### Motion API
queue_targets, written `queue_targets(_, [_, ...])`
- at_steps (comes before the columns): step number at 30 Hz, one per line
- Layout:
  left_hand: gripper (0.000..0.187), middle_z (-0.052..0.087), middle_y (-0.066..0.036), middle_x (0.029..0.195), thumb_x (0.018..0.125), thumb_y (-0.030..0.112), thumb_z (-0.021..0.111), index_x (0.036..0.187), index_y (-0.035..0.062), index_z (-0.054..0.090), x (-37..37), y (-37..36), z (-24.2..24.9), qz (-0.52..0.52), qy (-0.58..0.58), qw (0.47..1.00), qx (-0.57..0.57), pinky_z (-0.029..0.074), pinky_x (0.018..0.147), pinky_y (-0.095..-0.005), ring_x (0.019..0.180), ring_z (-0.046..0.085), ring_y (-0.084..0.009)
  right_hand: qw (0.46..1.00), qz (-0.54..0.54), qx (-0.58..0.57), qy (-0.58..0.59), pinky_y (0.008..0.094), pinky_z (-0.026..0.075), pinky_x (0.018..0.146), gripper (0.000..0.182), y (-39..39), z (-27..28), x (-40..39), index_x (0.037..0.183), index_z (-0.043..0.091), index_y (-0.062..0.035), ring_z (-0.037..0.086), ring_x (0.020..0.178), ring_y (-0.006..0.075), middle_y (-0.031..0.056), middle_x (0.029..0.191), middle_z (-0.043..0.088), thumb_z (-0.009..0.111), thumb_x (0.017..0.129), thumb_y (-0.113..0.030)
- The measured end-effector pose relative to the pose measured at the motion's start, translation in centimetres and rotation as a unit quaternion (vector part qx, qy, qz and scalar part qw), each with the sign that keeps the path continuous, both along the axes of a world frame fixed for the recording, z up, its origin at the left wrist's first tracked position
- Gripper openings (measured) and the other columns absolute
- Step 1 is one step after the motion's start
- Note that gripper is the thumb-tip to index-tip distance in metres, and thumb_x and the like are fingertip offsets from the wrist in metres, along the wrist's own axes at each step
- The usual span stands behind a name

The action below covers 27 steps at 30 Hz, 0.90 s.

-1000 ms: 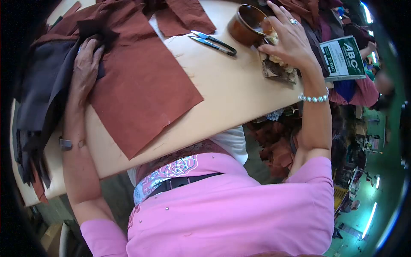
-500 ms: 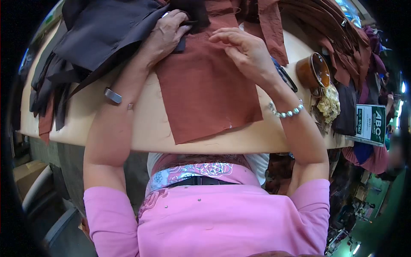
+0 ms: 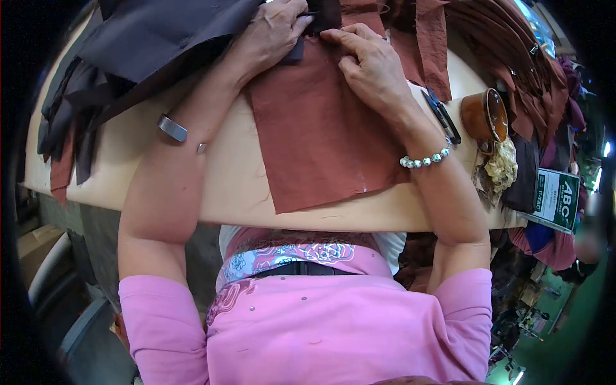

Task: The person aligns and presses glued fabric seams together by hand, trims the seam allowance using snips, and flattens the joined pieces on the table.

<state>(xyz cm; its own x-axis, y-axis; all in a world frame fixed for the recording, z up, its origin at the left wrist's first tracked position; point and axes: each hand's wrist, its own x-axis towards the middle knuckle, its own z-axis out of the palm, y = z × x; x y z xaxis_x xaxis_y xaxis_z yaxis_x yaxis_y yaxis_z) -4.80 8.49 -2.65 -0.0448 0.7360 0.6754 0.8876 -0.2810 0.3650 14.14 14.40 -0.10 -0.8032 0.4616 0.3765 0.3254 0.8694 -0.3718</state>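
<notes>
A rust-brown fabric piece (image 3: 327,135) lies flat in front of me, its near edge close to the table's front. My left hand (image 3: 274,35) is closed at its far left corner, thumb and fingers around dark fabric (image 3: 296,52). The fingertips are partly cut off by the frame. My right hand (image 3: 372,67) reaches to the far edge of the brown piece. Its forefinger is stretched out and touches the cloth where it meets the dark fabric, while the thumb stays apart from the fingertips.
Large dark cloth pieces (image 3: 160,45) are heaped on the left. Right of my hand are a black-and-blue tool (image 3: 443,115), a brown cup (image 3: 476,119) and a crumpled yellowish bundle (image 3: 500,163). Brown garments with zippers (image 3: 520,70) are piled beyond. A green ABC box (image 3: 557,199) stands at the right edge.
Both hands have moved farther from me. The right forefinger has come to the far edge of the brown fabric, beside the left hand. The view has shifted slightly.
</notes>
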Motion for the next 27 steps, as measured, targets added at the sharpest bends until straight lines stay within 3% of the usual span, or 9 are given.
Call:
queue_targets(3, [0.01,0.053,-0.019,0.083,0.083,0.008,0.056,0.081,-0.0008,0.052,-0.1,0.1,-0.2,0.006,0.005,1.0,-0.004,0.043,0.074,-0.0435,0.083,0.053,-0.0373,0.999,-0.02,-0.008,-0.023,0.0356,0.044,0.091,0.041,-0.5,0.6,-0.4,0.114,0.062,-0.0067,0.057,0.101,0.0275,0.0107,0.104,0.059,0.049,0.076,-0.001])
queue_targets(6, [0.011,0.053,-0.019,0.082,0.083,0.009,0.057,0.082,-0.0008,0.052,0.0,-0.1,0.1,-0.002,0.002,1.0,-0.007,0.043,0.074,-0.044,0.082,0.053,-0.0378,0.996,-0.005,0.084,-0.008,0.0368,0.045,0.089,0.04,0.0,-0.3,-0.6,0.112,0.064,-0.0078,0.057,0.1,0.0285,0.0108,0.103,0.059,0.049,0.075,-0.001])
queue_targets(9, [0.012,0.053,-0.019,0.083,0.083,0.01,0.057,0.082,-0.0008,0.052,-0.2,-0.3,0.2,-0.006,0.009,1.0,-0.004,0.043,0.074,-0.0438,0.083,0.053,-0.0376,0.999,-0.011,0.021,-0.034,0.038,0.046,0.087,0.037,0.3,0.3,-0.3,0.108,0.065,-0.009,0.058,0.098,0.0291,0.0109,0.103,0.059,0.051,0.075,0.0])
queue_targets(12, [0.013,0.054,-0.019,0.085,0.083,0.012,0.057,0.083,-0.0008,0.053,0.0,-0.4,0.3,-0.014,0.005,1.0,-0.004,0.043,0.076,-0.0432,0.085,0.053,-0.037,0.995,0.014,0.101,0.001,0.0385,0.047,0.086,0.034,-0.3,0.1,-0.2,0.105,0.066,-0.0091,0.059,0.095,0.0295,0.0108,0.103,0.059,0.052,0.075,0.001])
queue_targets(15, [0.015,0.054,-0.019,0.088,0.084,0.013,0.057,0.084,-0.001,0.053,0.1,-0.6,0.5,-0.01,0.005,1.0,-0.015,0.043,0.077,-0.0428,0.087,0.053,-0.0363,0.996,0.034,0.081,-0.029,0.0377,0.047,0.086,0.031,-1.8,1.1,1.4,0.103,0.066,-0.0078,0.059,0.094,0.0291,0.0102,0.104,0.059,0.053,0.076,0.002])
queue_targets(21, [0.017,0.054,-0.019,0.089,0.083,0.015,0.059,0.085,-0.0012,0.053,0.2,-0.6,0.8,-0.007,0.018,0.999,-0.029,0.043,0.078,-0.0433,0.087,0.053,-0.0366,0.992,0.013,-0.121,-0.025,0.0332,0.044,0.088,0.034,-2.5,2.1,2.2,0.106,0.065,-0.0048,0.057,0.099,0.0267,0.0112,0.103,0.058,0.048,0.078,0.004])
queue_targets(22, [0.017,0.053,-0.019,0.089,0.083,0.015,0.059,0.085,-0.0013,0.053,0.1,-0.7,0.7,-0.008,0.025,0.999,-0.027,0.043,0.077,-0.0433,0.087,0.053,-0.0368,0.994,0.017,-0.107,0.004,0.0312,0.042,0.088,0.036,-2.6,1.6,2.1,0.106,0.066,-0.004,0.057,0.096,0.0252,0.011,0.1,0.058,0.046,0.078,0.004])
queue_targets(25, [0.017,0.053,-0.019,0.089,0.083,0.014,0.06,0.086,-0.0013,0.053,0.2,-0.8,0.7,-0.007,0.023,0.999,-0.022,0.043,0.077,-0.0435,0.087,0.053,-0.0376,0.999,0.015,0.008,0.046,0.0371,0.048,0.081,0.03,-3.6,0.6,2.8,0.097,0.069,-0.0028,0.059,0.09,0.0308,0.0152,0.096,0.06,0.049,0.075,0.003])
queue_targets(27, [0.017,0.053,-0.019,0.089,0.082,0.013,0.06,0.086,-0.0013,0.052,0.1,-0.7,0.5,-0.011,0.028,1.0,-0.004,0.043,0.077,-0.0436,0.087,0.052,-0.0379,0.998,0.028,-0.052,0.022,0.0376,0.047,0.082,0.029,-5.1,1.4,4.3,0.096,0.068,-0.0024,0.058,0.092,0.0318,0.0159,0.096,0.059,0.049,0.074,0.003])
